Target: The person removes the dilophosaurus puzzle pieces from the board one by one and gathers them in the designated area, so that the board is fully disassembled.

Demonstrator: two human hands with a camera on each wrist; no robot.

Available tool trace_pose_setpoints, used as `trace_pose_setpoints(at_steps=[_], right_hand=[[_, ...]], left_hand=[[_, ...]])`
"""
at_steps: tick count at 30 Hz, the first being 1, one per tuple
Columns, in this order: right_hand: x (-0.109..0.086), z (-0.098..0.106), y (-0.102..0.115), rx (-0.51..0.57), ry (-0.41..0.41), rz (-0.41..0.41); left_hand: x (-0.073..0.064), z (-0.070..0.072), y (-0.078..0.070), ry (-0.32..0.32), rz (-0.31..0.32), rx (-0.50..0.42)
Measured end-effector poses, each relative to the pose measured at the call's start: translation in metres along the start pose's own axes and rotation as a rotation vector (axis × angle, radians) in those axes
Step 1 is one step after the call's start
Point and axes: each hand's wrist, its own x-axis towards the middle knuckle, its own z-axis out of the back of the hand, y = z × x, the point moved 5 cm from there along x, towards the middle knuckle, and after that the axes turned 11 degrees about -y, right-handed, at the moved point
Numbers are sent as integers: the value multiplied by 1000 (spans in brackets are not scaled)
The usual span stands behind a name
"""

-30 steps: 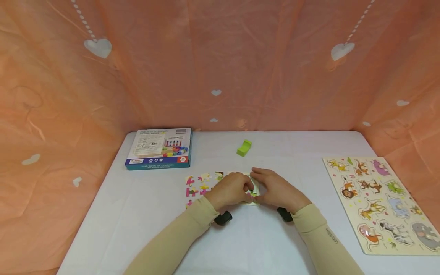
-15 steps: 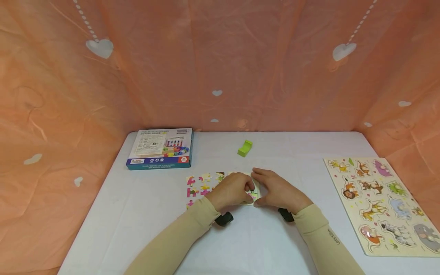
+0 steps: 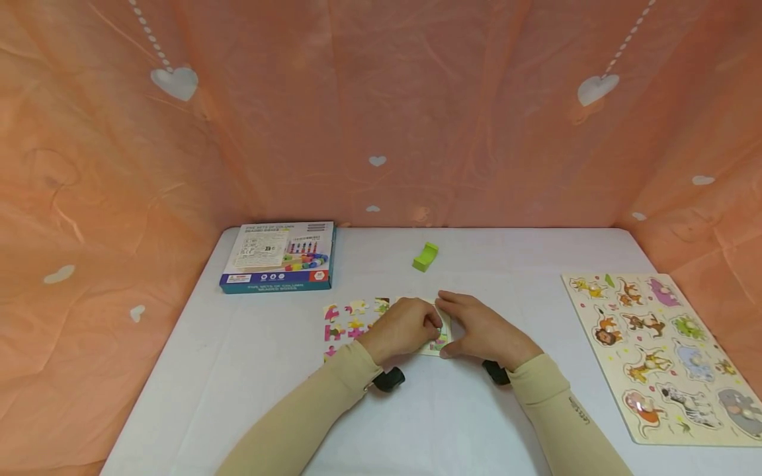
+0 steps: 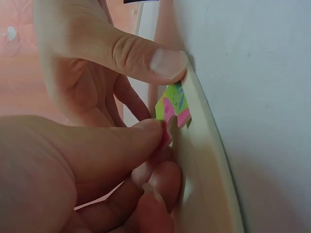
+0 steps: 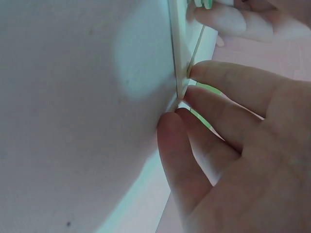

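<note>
My left hand (image 3: 401,327) pinches a small pink-and-green jigsaw piece (image 4: 167,108) between thumb and fingers, low over a pale wooden puzzle tray (image 4: 206,187). Part of the piece is hidden behind the fingertips. At the tray's right side, my right hand (image 3: 482,328) is spread, with its thumb on the near corner and its fingers (image 5: 226,80) touching the edge. Left of the tray lie several loose jigsaw pieces (image 3: 331,332) in rows, some covered by my left hand.
A boxed bead set (image 3: 276,258) lies at the back left. Beyond the tray sits a curved green block (image 3: 425,256). On the right is a wooden animal peg puzzle (image 3: 651,354). An orange curtain (image 3: 411,112) encloses the white table.
My right thumb has drawn back from beside the left fingertips to the tray's near corner. The left hand has stayed almost in place, and more of the picture in the tray shows.
</note>
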Motion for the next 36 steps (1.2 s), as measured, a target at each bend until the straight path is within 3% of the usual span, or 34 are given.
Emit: trace_pose_setpoints(at_steps=[7,12,18,22,28,32,36], right_hand=[[0,1,0,1,0,-3],[-1,3,-3,-9,-8,-4],[0,2,-3,-13,-2,-22],[2,-1,-1,-14,9,-42],[5,-1,0,-33,15,-38],[5,1,-3,-52,10,-39],[4,1,-4,-41,12,-49]], left_hand=[[0,0,0,-8,16,-42],[3,-1,0,21,25,-88],[1,13,8,22,81,-128],[-11,31,25,-6,121,-153],[-42,55,54,-37,210,-165],[-56,57,67,-30,261,-183],[-60,56,69,-41,236,-159]])
